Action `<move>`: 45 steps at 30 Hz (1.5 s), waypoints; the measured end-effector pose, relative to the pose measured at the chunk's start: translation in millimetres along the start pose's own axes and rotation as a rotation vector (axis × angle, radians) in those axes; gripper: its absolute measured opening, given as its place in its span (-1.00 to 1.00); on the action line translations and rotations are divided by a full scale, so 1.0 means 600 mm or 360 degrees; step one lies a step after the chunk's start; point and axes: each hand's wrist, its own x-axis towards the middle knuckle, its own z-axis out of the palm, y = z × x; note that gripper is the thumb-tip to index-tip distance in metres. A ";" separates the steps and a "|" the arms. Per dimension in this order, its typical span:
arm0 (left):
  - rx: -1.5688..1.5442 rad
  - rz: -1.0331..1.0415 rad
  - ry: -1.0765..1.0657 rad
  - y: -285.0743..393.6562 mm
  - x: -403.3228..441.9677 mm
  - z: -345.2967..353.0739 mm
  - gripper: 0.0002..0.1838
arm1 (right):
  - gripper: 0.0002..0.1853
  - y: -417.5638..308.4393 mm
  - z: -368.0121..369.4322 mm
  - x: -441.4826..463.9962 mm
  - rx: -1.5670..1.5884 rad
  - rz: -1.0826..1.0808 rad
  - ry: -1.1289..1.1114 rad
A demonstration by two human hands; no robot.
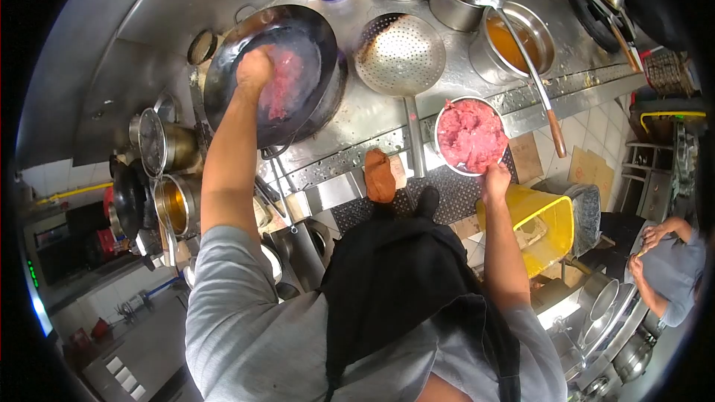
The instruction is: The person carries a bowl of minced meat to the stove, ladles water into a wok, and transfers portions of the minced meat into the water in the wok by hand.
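Observation:
My left hand [255, 67] is closed over the inside of a large dark wok [313, 37] at the upper left; whatever is in its fingers is hidden. Red raw meat [283, 82] lies in the wok beside that hand. At centre right, my right hand [497, 181] grips the lower rim of a round metal bowl [441, 150]. Pinkish minced meat [471, 134] fills this bowl. Between wok and bowl lies a perforated strainer [400, 54], its handle pointing toward me.
Metal pots [454, 11] and a pot of orange liquid [512, 43] stand at the back right, with a ladle [532, 67] across them. A reddish-brown cloth [380, 176] hangs at the front edge. A yellow bin [547, 231] and another person [674, 268] are at the right.

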 end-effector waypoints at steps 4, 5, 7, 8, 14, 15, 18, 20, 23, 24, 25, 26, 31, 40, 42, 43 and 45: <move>-0.0578 0.0105 0.0368 0.144 -0.090 -0.063 -0.80 | -0.88 -0.003 -0.001 -0.003 -0.0033 -0.0037 0.0005; -0.0860 0.0071 0.0312 0.190 -0.116 -0.069 -0.86 | -0.86 0.015 -0.005 0.011 0.0068 -0.0063 -0.0001; -0.1157 0.0311 0.0050 0.248 -0.147 -0.002 -0.94 | -0.86 0.010 -0.011 0.011 -0.0017 -0.0037 0.0034; -0.1260 0.0350 -0.0031 0.280 -0.164 0.043 -0.95 | -0.85 0.007 -0.008 0.008 -0.0104 -0.0005 0.0049; -0.1220 0.0185 -0.0568 0.410 -0.212 0.209 -0.81 | -0.87 0.018 -0.022 0.017 -0.0253 0.0013 -0.0012; -0.1217 0.0223 -0.0529 0.418 -0.213 0.217 -0.71 | -0.87 0.015 -0.015 0.012 -0.0191 -0.0020 0.0011; -0.0915 0.0313 -0.0244 0.433 -0.223 0.237 -0.68 | -0.85 0.021 -0.020 0.022 -0.0076 -0.0064 0.0052; -0.0958 0.0292 -0.0306 0.436 -0.226 0.252 -0.67 | -0.85 0.030 -0.026 0.029 -0.0076 -0.0017 -0.0116; -0.0926 0.0312 -0.0313 0.419 -0.210 0.285 -0.68 | -0.83 0.050 -0.036 0.045 -0.0253 -0.0070 -0.0089; -0.0858 0.0354 -0.0257 0.424 -0.210 0.269 -0.70 | -0.83 0.067 -0.044 0.057 -0.0293 -0.0153 -0.0156; -0.0837 0.0335 -0.0312 0.427 -0.210 0.253 -0.76 | -0.84 0.082 -0.049 0.072 -0.0469 -0.0393 -0.0208; -0.0832 0.0350 -0.0316 0.446 -0.222 0.219 -0.76 | -0.84 0.093 -0.053 0.081 -0.0460 -0.0393 -0.0195; -0.0796 0.1288 -0.0410 0.569 -0.296 0.109 -0.64 | -0.84 0.131 -0.051 0.118 -0.0743 -0.0752 -0.0032; 0.0281 0.1379 -0.0560 0.712 -0.358 0.132 -0.48 | -0.87 0.027 -0.019 0.030 -0.0430 -0.0231 0.0084; 0.0193 0.1413 -0.0502 0.710 -0.348 0.149 -0.58 | -0.89 -0.026 0.000 -0.009 -0.0195 -0.0058 0.0118; 0.0141 0.1488 -0.0449 0.704 -0.344 0.148 -0.59 | -0.89 -0.023 0.001 -0.008 -0.0153 -0.0027 0.0135; 0.0164 0.1512 -0.0500 0.704 -0.333 0.157 -0.59 | -0.90 -0.014 0.002 -0.004 -0.0085 0.0012 0.0156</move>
